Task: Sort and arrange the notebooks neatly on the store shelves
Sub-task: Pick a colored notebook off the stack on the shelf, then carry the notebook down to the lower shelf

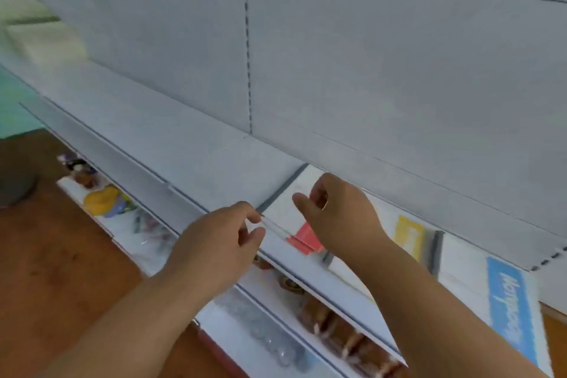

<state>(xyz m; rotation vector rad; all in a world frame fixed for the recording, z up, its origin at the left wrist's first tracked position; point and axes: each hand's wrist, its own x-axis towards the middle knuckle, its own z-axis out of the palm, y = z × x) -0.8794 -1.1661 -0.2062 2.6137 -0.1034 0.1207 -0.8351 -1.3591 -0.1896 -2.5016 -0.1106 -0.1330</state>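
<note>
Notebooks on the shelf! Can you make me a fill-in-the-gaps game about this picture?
1. The left hand pinches the front corner of the notebook with the ______ label.
2. The notebook at the far right has a ______ label.
3. Between those two lies a notebook with a ______ label.
4. The right hand hovers over the notebook with its fingers ______.

Missing words: red; blue; yellow; curled

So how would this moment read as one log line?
left hand pinches notebook corner | right hand curled above it | on shelf
</note>
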